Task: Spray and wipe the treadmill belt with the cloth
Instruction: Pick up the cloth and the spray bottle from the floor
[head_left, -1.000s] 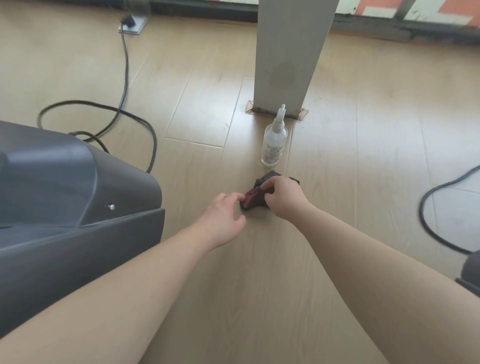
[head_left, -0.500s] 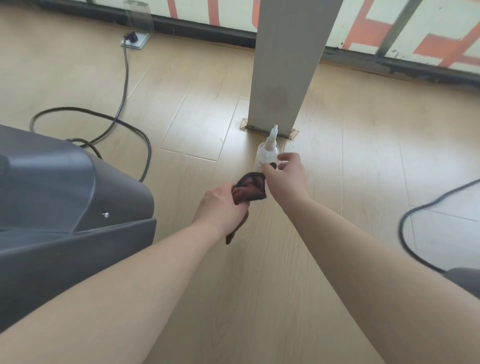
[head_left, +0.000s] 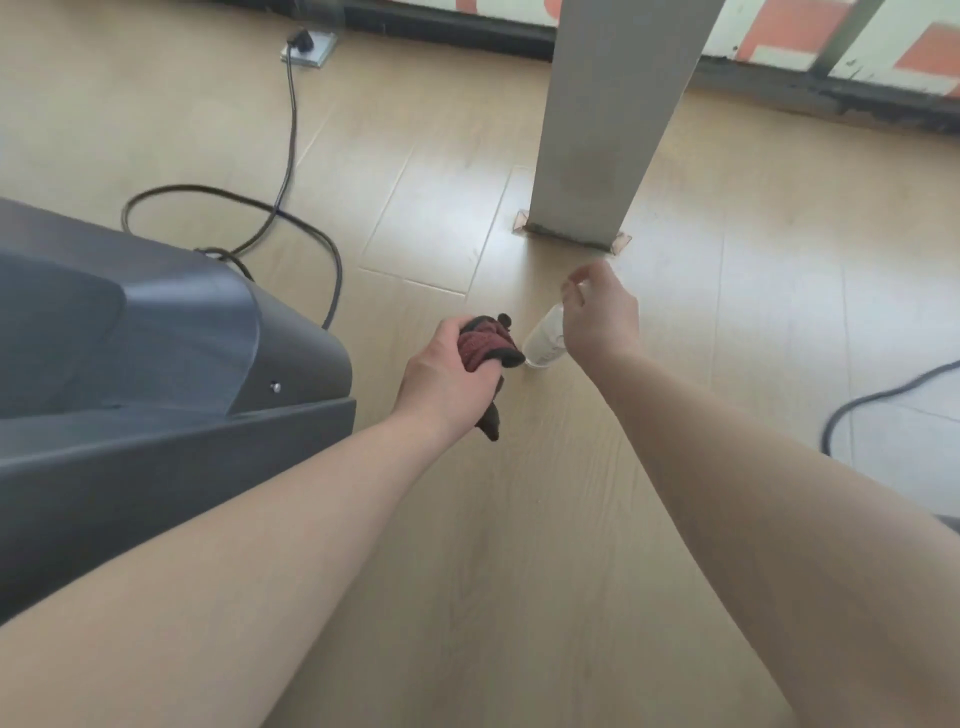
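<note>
Left hand (head_left: 447, 376): fingers clenched round the dark red cloth (head_left: 485, 348), frame centre.
Right hand (head_left: 600, 317): fingers wrapped on the tilted spray bottle (head_left: 545, 340).

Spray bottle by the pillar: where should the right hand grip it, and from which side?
Grip the neck just under the nozzle, coming from above and the right. The spray bottle leans, its clear body low and its top under the right hand. The left hand with the cloth crowds its left side.
</note>
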